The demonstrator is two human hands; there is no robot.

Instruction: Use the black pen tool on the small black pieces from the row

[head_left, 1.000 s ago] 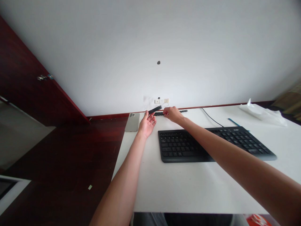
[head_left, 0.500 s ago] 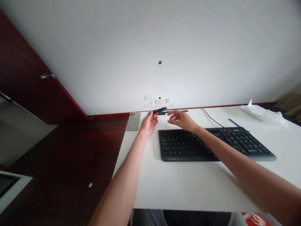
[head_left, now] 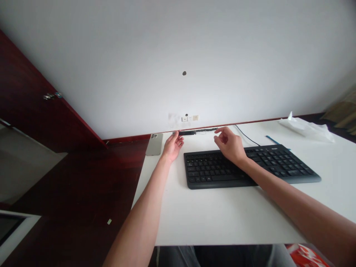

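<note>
Black stick (head_left: pixel 187 132) sits pinched in the left hand (head_left: pixel 171 147), beside a phone (head_left: pixel 154 145). The right hand (head_left: pixel 230 145) curls; I can't tell if it holds anything.

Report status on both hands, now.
Left hand holding slim black object. Right hand near keyboard, grip unclear. Phone lies left of left hand.

Holds a black stick (head_left: pixel 187 132) in the left hand (head_left: pixel 171 148) near the phone (head_left: pixel 154 145); curves the right hand (head_left: pixel 231 146) loosely over the keyboard (head_left: pixel 207 172).
</note>
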